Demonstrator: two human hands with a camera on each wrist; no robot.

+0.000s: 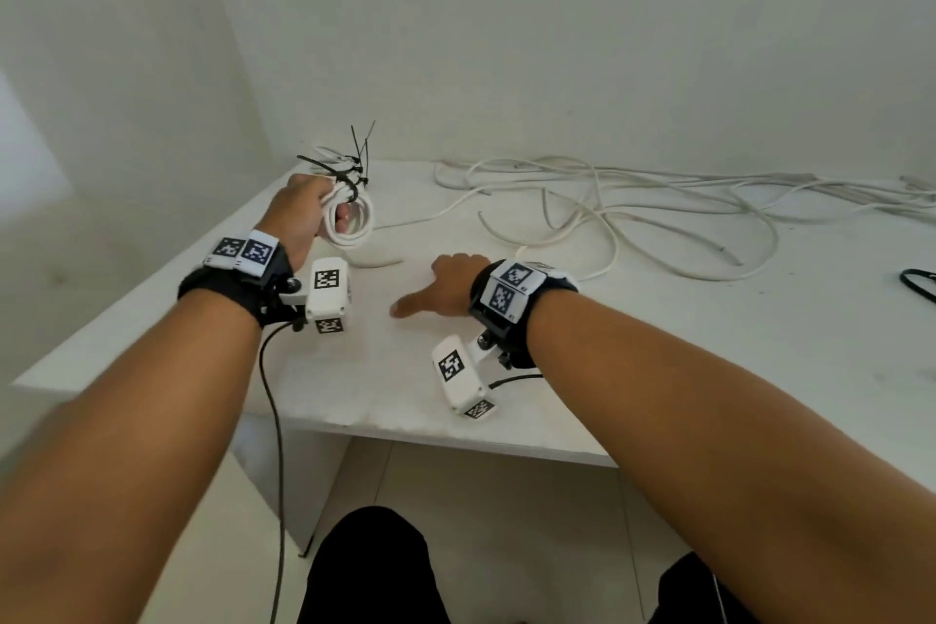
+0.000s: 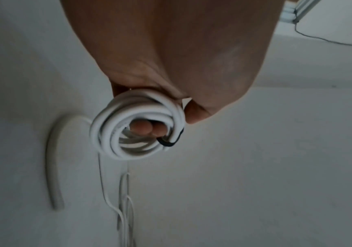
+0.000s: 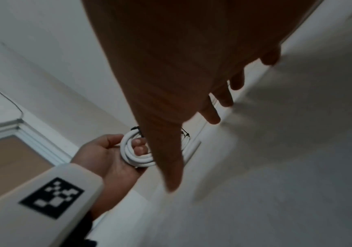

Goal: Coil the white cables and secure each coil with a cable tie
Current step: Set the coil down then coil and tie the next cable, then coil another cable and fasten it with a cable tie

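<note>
My left hand (image 1: pixel 304 213) grips a small coil of white cable (image 1: pixel 352 218), with fingers through its loop (image 2: pixel 147 128). A black cable tie (image 1: pixel 349 185) wraps the coil's top; its tail sticks out. The coil hangs just above the white table (image 1: pixel 658 345) at its far left. The same coil (image 3: pixel 132 153) shows in the right wrist view, held in the left hand (image 3: pixel 103 153). My right hand (image 1: pixel 445 284) hovers low over the table's middle, fingers straight and spread (image 3: pixel 223 98), holding nothing. Loose white cables (image 1: pixel 633 213) sprawl across the far side.
Another tied coil with black tie tails (image 1: pixel 354 157) lies at the far left corner by the wall. A short cable piece (image 1: pixel 375 263) lies between my hands, also seen as a curved stub (image 2: pixel 52 167). A black loop (image 1: pixel 919 281) lies at the right edge.
</note>
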